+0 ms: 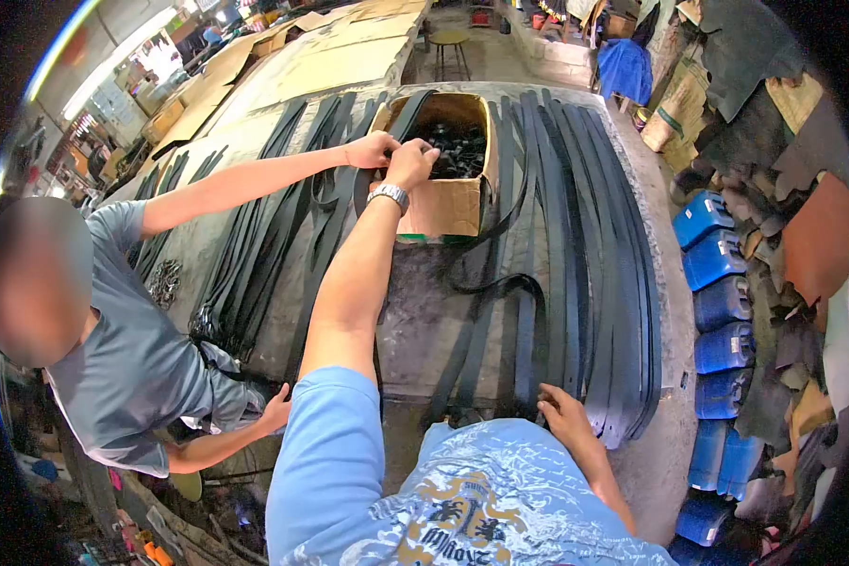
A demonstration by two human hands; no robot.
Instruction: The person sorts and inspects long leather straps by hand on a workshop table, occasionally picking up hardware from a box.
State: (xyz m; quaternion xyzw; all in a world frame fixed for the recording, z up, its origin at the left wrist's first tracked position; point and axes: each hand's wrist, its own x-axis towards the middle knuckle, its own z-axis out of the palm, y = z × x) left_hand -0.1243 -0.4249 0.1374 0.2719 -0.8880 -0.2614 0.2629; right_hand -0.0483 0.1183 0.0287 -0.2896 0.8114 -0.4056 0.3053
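My left hand (410, 163), with a watch on its wrist, is stretched out to the near left corner of a cardboard box (441, 209). Its fingers are curled together, and what they hold, if anything, cannot be made out. Right beside it is a co-worker's hand (372, 151). Small dark shiny pieces (455, 146) fill the box, and a black strap (409, 115) crosses its left rim. My right hand (564, 412) rests near the table's front edge by the ends of long black straps (557, 321), fingers loosely spread.
A co-worker in a grey shirt (146, 344) stands at the left. More straps (274, 217) lie lengthwise on the table (396, 330), with a metal pile (163, 281). Blue jerrycans (715, 257) and leather pieces (821, 241) line the right side. A stool (448, 40) stands beyond.
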